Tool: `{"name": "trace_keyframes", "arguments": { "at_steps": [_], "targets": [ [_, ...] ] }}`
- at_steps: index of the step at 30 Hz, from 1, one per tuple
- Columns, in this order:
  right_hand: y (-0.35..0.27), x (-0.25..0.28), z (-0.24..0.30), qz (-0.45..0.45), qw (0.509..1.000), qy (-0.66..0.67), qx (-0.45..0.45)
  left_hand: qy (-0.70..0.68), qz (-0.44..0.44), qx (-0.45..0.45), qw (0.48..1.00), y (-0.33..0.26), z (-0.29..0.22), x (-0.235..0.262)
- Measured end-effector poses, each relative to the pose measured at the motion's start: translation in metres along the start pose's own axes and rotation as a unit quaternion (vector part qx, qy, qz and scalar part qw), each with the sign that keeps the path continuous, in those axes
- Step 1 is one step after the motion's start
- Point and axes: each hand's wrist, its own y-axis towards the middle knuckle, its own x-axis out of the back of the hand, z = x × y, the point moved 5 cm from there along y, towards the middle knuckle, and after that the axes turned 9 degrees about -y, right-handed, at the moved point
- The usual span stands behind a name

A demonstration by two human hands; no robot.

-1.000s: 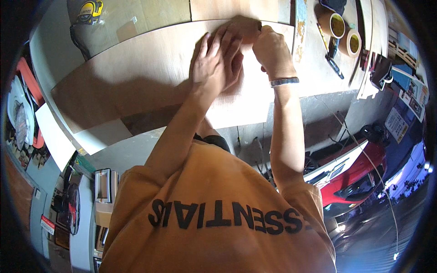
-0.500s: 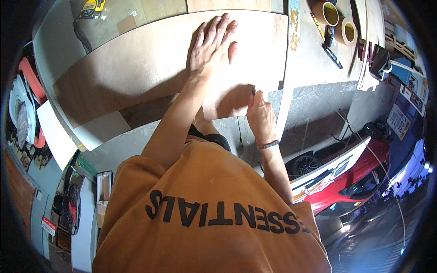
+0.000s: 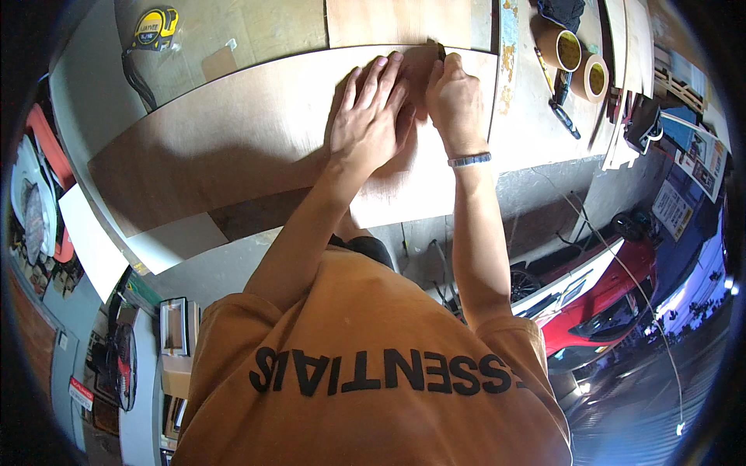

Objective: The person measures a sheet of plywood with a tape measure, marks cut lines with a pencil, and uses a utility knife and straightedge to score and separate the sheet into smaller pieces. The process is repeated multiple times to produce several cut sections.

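The left hand (image 3: 370,118) lies flat on the board (image 3: 256,105), its fingers loosely spread. The board sits beneath these fingers and extends well out to their left. Just right of them, the right hand's (image 3: 457,101) fingers close around a dark tool (image 3: 440,51), mostly hidden, at the board's far edge. A tape measure (image 3: 155,29) lies far left of the fingers; two rolls (image 3: 549,48) are off to their right.

dark tool (image 3: 441,52) mostly hidden in right grip (image 3: 455,101) | shirt (image 3: 373,311) cut off at lower edge
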Motion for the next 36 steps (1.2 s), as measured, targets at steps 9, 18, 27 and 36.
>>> {"name": "trace_keyframes", "arguments": {
  "at_steps": [9, 18, 27, 36],
  "targets": [
    [0.0, 0.002, 0.001, 0.001, 0.998, -0.042, 0.043, -0.033, -0.008, 0.004, 0.999, 0.0, 0.0, 0.002],
    [-0.045, -0.001, -0.02, 0.083, 0.995, -0.047, 0.041, -0.01, -0.05, 0.005, 0.999, 0.0, 0.0, 0.0],
    [-0.193, -0.021, -0.067, 0.112, 0.993, -0.037, -0.015, 0.119, -0.041, -0.001, 0.992, -0.001, -0.001, -0.008],
    [-0.17, 0.039, -0.032, 0.055, 0.995, 0.072, 0.037, -0.212, -0.138, -0.019, 0.967, -0.045, 0.052, 0.04]
  ]
}}
